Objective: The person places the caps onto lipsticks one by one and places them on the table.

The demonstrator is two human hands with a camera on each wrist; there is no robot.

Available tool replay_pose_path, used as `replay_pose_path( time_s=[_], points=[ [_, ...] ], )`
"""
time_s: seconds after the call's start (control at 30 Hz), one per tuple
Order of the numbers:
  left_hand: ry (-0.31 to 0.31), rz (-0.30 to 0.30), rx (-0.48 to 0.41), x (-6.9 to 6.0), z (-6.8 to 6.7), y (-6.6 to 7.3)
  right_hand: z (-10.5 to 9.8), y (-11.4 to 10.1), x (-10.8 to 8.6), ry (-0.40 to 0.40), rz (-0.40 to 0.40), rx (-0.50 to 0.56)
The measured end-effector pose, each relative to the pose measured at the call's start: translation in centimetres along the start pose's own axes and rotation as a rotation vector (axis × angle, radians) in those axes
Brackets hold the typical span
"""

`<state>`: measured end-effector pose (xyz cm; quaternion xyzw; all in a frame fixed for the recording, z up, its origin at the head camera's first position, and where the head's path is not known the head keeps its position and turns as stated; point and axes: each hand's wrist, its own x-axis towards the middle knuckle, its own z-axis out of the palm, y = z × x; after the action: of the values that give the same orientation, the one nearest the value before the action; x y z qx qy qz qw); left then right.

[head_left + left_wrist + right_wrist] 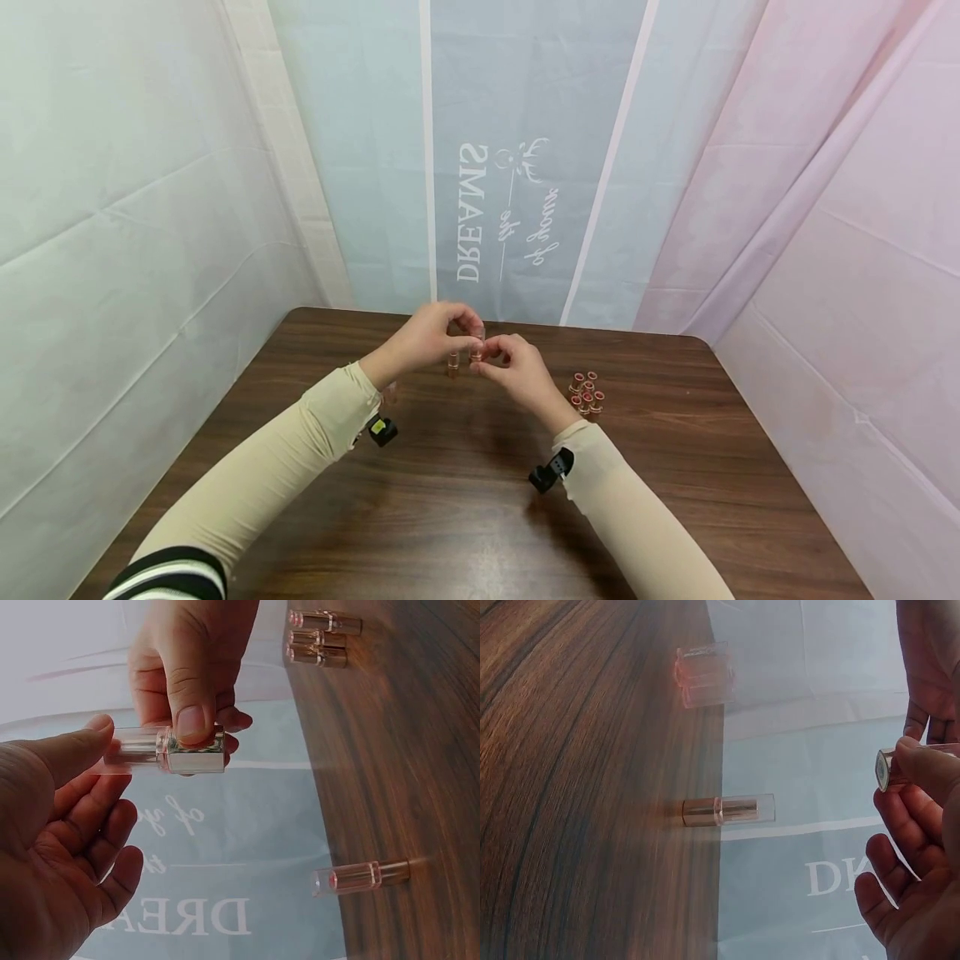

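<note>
Between my two hands, above the table, is a lipstick tube (196,756) with a shiny gold base and a clear cap (141,742) at its other end. My left hand (433,335) pinches the cap end between thumb and fingers. The gold base is pinched by my right hand (522,368), with its thumb on top in the left wrist view. Close by, another lipstick tube (718,811) with a clear cap stands upright on the table. In the right wrist view, only the held tube's base end shows clearly past my right fingers.
Several lipstick tubes without caps (587,393) stand in a cluster to the right on the brown wooden table (465,492). Clear pinkish caps (707,675) sit on the left side, partly behind my left wrist in the head view. A printed curtain (525,100) hangs behind the table.
</note>
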<state>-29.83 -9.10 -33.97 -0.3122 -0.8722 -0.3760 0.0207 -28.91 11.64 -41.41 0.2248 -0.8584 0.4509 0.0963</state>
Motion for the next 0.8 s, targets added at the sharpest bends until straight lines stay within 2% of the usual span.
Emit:
replay_pose_path(
  time_s=[0.17,0.37,0.5,0.8],
  points=[
    [0.007,-0.006,0.004,-0.2,0.2,-0.7,0.2,0.2,0.2,-0.023,0.030,-0.034],
    [0.064,-0.004,0.027,-0.9,0.0,-1.8,0.4,0.6,0.8,-0.012,0.072,-0.033],
    [0.082,-0.015,0.047,-1.9,-0.2,-2.6,0.6,1.4,1.4,-0.005,0.091,-0.034],
    [0.120,-0.085,0.047,-4.4,-0.8,-4.5,1.5,4.1,2.9,0.012,0.140,-0.040]
  ],
)
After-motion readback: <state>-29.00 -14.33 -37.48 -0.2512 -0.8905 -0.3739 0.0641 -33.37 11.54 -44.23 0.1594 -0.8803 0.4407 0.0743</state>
